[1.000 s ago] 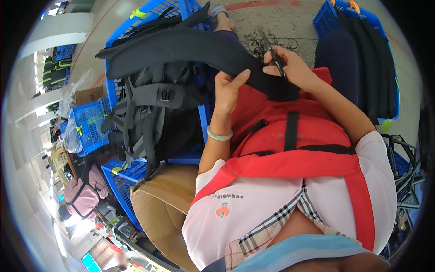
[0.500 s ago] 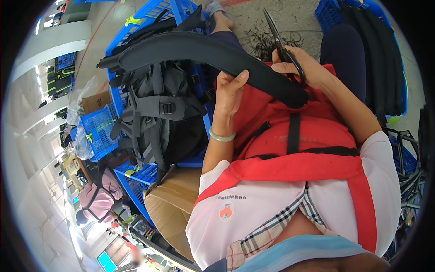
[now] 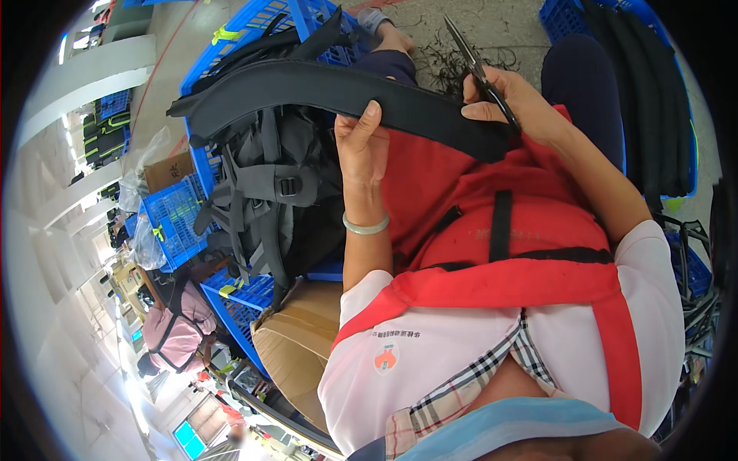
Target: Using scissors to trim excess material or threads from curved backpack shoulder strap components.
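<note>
Long black padded fabric strap [image 3: 323, 88]: held across red lap, left hand [image 3: 363, 146] clamped mid-length. Right hand [image 3: 513, 104] closed around slim black scissors [image 3: 475, 67]. Step: thread trimming, judged; calls for steady blade placement.

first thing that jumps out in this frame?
The long black padded strap arching across the top of the view, pinched by the left hand at its middle, with the right hand at its right end gripping dark scissors that point up and away. Next, the red apron filling the centre, and the blue plastic crate at upper left, piled with grey and black backpacks.
</note>
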